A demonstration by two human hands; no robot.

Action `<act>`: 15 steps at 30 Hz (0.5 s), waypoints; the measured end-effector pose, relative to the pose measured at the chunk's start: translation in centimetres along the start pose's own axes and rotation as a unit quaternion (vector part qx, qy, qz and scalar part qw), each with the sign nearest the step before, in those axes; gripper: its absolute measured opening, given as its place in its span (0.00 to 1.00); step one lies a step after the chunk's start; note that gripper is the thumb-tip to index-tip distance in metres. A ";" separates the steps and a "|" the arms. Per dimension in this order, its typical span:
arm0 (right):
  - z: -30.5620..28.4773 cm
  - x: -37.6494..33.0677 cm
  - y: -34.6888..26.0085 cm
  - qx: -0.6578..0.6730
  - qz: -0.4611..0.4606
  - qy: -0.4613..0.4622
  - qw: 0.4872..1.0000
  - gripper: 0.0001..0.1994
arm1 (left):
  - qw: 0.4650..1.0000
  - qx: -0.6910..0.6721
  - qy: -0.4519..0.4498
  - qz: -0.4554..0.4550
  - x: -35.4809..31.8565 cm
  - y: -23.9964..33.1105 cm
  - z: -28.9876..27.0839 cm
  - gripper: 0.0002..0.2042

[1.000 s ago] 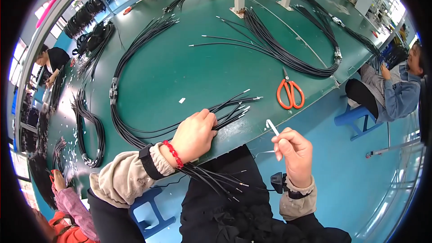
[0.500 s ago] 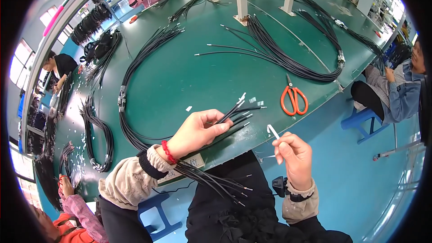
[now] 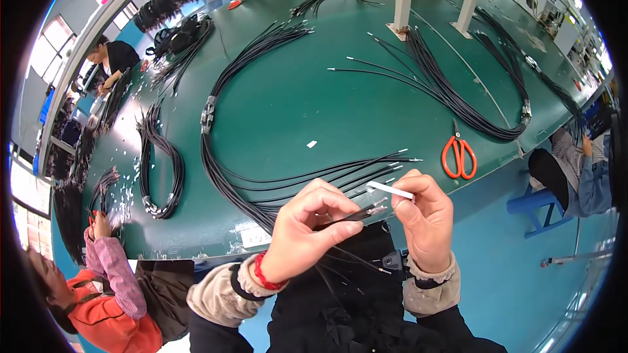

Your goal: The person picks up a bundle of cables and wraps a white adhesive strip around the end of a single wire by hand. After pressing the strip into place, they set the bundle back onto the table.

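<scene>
My left hand [image 3: 313, 225], with a red cord round its wrist, is closed on a few black cables [image 3: 361, 214]. Their pale-tipped ends stick out to the right between thumb and fingers. Close beside those tips, my right hand [image 3: 426, 222] pinches a narrow white strip [image 3: 392, 190] that points left, apart from the cables as far as I can see. More cables of the same long curved bundle [image 3: 229, 183] lie fanned out on the green table [image 3: 281, 117] just beyond. Other loose ends [image 3: 358, 261] hang below my left hand, over my lap.
Orange-handled scissors [image 3: 456, 137] lie right of my hands near the table edge. Another cable bundle [image 3: 451, 101] curves at the far right, below white posts [image 3: 403, 0]. A smaller looped bundle [image 3: 175, 170] lies left. Several co-workers sit around the table, one in orange [image 3: 108, 314].
My hands have come together: the right one moved the strip left towards the cable tips. My left hand holds fewer cables; others now lie on the table. The whole view has shifted.
</scene>
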State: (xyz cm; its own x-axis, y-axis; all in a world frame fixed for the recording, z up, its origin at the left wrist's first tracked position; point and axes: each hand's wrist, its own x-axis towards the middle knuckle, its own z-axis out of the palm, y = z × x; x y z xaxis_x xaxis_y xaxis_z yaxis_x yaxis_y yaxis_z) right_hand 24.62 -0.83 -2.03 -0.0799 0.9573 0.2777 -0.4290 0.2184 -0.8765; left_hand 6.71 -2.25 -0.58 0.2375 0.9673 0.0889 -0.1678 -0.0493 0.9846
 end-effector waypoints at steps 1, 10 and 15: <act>0.8 0.1 -0.1 -0.003 0.007 -0.012 1.000 0.10 | 0.999 0.030 0.010 0.018 -0.5 0.0 -0.3 0.08; 2.9 -1.0 2.4 0.033 0.032 -0.031 0.998 0.10 | 0.995 0.044 0.058 0.064 -2.7 -1.3 -2.4 0.09; 4.9 -1.4 3.2 0.035 0.036 -0.013 0.999 0.11 | 0.990 -0.067 0.118 0.025 -3.5 -0.7 -3.2 0.06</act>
State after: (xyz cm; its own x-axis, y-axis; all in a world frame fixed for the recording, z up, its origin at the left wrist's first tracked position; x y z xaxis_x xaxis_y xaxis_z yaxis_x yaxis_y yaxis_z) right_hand 19.00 -2.41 -3.29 -0.1356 0.9646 0.2264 -0.4829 0.1352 -0.8651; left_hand 2.93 -4.82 -2.09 -0.0028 0.9965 0.0834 -0.3029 -0.0803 0.9497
